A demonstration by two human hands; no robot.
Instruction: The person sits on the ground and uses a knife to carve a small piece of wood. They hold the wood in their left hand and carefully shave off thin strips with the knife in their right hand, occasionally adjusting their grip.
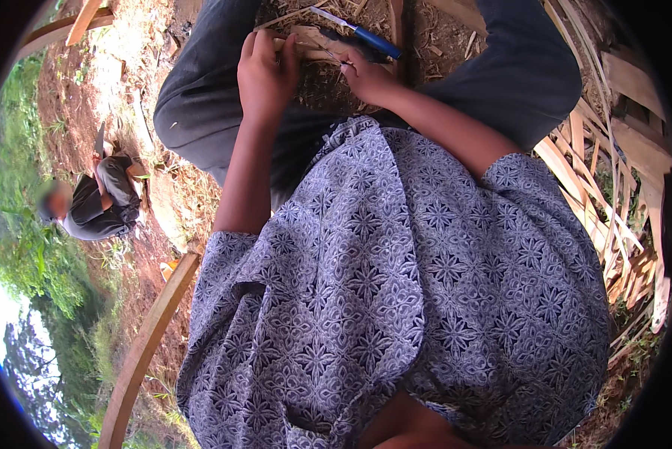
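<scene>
Between my bent knees, a pale piece of wood (308, 39) lies close to the ground. My left hand (267, 73) is closed on its left end, fingers curled over the edge. From the right, my right hand (367, 79) reaches to the wood, its fingers pinched together around something thin. A slim dark tip seems to stick out toward the wood, too small to name. Just beyond that hand rests a chisel (375, 40) with a blue handle, its metal blade pointing up and left.
Shavings and wood scraps (434, 51) litter the ground. Split wood strips (597, 194) are heaped at my right. A curved wooden beam (152, 348) stands at lower left. Farther left, another person (100, 194) sits on the bare slope, near greenery.
</scene>
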